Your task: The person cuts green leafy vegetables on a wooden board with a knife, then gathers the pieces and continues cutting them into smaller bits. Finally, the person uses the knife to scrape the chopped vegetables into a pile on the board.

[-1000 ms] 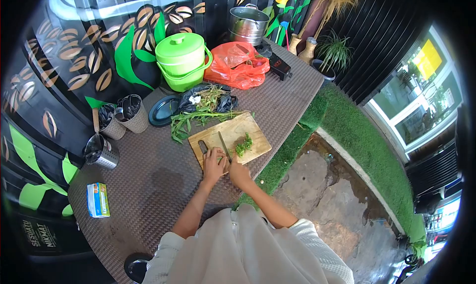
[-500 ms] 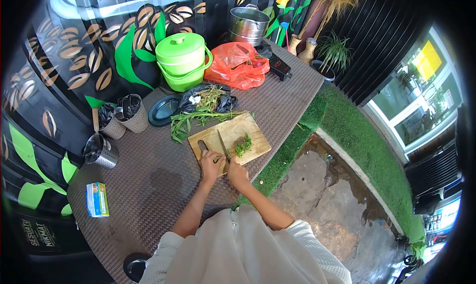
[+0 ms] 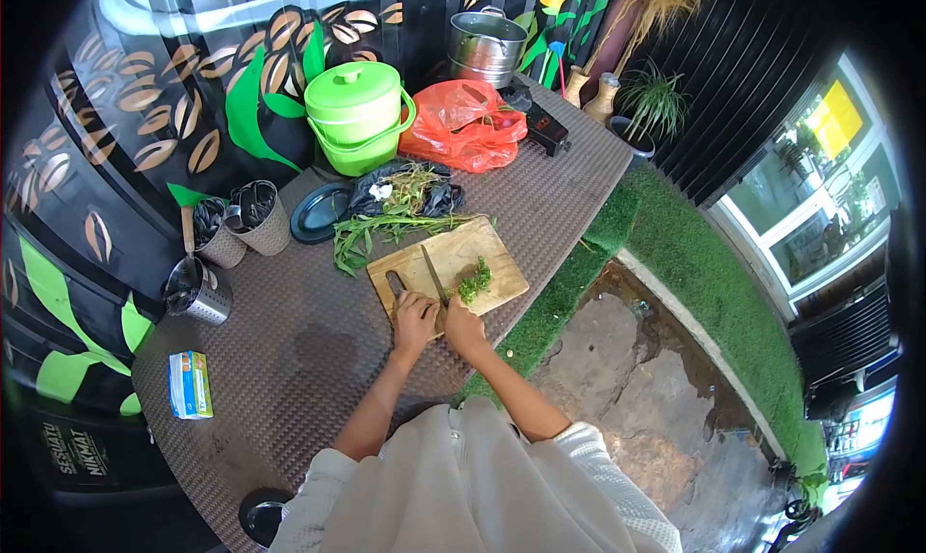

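Note:
A wooden cutting board (image 3: 405,260) lies at a slant near the table's right edge. My right hand (image 3: 465,327) is closed around the handle of a knife (image 3: 433,271), whose blade points away from me across the board. Beside it, to the left of the blade, my left hand (image 3: 415,314) rests on the board with its fingers bent and close together; what they press on is hidden. Chopped green leaves (image 3: 476,281) sit in a small heap right of the blade. Long leafy green stems (image 3: 371,233) lie just beyond the board.
Behind the stems are a black plastic bag (image 3: 447,202) with plant scraps and a dark plate (image 3: 321,213). A green lidded bucket (image 3: 353,109), red plastic bag (image 3: 453,133) and steel pot (image 3: 487,46) stand farther back. Utensil holders (image 3: 260,227) and a tissue pack (image 3: 190,386) are left.
My left hand's fingers have shifted slightly on the board. My right hand still holds the knife in nearly the same spot. The whole view has moved a little.

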A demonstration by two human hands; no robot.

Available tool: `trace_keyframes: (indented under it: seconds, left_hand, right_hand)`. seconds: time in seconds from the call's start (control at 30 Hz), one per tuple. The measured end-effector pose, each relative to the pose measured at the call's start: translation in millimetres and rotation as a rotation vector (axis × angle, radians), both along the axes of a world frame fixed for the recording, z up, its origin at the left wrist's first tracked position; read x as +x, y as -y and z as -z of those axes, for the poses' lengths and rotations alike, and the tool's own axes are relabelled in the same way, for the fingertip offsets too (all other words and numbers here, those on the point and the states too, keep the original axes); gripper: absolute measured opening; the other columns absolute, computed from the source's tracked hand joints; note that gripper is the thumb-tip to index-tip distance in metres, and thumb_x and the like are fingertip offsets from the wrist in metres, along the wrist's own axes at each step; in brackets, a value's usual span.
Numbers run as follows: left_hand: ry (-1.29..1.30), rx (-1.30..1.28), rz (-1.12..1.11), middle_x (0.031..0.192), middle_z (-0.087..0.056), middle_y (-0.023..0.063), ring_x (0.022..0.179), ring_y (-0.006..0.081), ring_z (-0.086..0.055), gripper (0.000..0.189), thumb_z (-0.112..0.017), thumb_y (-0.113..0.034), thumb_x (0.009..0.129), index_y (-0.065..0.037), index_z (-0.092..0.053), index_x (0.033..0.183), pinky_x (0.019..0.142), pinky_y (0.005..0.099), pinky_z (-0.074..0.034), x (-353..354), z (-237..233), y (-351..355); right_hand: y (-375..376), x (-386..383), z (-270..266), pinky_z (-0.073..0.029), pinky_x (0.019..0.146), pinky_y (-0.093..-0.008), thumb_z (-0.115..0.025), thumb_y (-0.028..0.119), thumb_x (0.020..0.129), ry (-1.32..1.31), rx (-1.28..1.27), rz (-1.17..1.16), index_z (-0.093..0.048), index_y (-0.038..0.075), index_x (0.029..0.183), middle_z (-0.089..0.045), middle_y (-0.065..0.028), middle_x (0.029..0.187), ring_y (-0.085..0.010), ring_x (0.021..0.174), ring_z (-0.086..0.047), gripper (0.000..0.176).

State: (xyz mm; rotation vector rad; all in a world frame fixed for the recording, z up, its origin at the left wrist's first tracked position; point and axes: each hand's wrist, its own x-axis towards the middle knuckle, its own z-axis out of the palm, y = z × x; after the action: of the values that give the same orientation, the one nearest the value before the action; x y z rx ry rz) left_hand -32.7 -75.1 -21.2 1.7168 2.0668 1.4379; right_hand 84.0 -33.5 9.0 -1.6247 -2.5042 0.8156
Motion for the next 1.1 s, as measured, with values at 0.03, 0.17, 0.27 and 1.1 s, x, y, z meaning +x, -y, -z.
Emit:
trace_keyframes:
  seconds: [0.03, 0.17, 0.27, 1.1]
  left_hand:
    - [-0.003, 0.001, 0.003, 0.080, -0.061, 0.0110, 0.085, 0.0277, -0.054, 0.007, -0.070, -0.004, 0.073, 0.001, -0.068, 0.078, 0.077, 0.0377, -0.045, 1.0, -2.5, 0.3]
    - [-0.028, 0.018, 0.033, 0.081, -0.060, 0.0103, 0.086, 0.0277, -0.054, 0.009, -0.069, -0.006, 0.073, 0.000, -0.068, 0.078, 0.078, 0.0379, -0.043, 0.6, -2.5, 3.6]
    - [0.003, 0.017, 0.045, 0.082, -0.060, 0.0089, 0.087, 0.0273, -0.054, 0.011, -0.068, -0.009, 0.074, -0.001, -0.067, 0.080, 0.080, 0.0381, -0.040, -2.3, 4.5, 1.2]
    - [-0.095, -0.036, 0.018, 0.086, -0.062, 0.0076, 0.085, 0.0265, -0.054, 0.034, -0.064, -0.001, 0.077, -0.006, -0.063, 0.110, 0.081, 0.0364, -0.042, 4.0, -12.8, 9.8]
  right_hand:
    - [-3.4, 0.6, -3.1, -0.051, 0.072, -0.0500, -0.046, 0.020, 0.089, -0.003, -0.004, -0.024, -0.038, -0.004, 0.111, -0.063, -0.0278, 0.088, -0.0428, 0.083, -0.064, 0.034]
    - [4.4, 5.6, -3.7, -0.051, 0.071, -0.0488, -0.046, 0.026, 0.090, -0.003, -0.006, -0.013, -0.037, -0.004, 0.114, -0.064, -0.0264, 0.088, -0.0421, 0.083, -0.064, 0.039]
    - [17.9, 1.3, 4.3, -0.051, 0.073, -0.0493, -0.047, 0.028, 0.090, 0.031, 0.018, 0.049, -0.036, -0.004, 0.118, -0.064, -0.0264, 0.086, -0.0420, 0.083, -0.064, 0.043]
    - [-4.3, -3.4, 9.5, -0.052, 0.068, -0.0491, -0.051, 0.017, 0.086, -0.023, 0.070, -0.081, -0.036, -0.007, 0.114, -0.063, -0.0283, 0.085, -0.0415, 0.081, -0.064, 0.039]
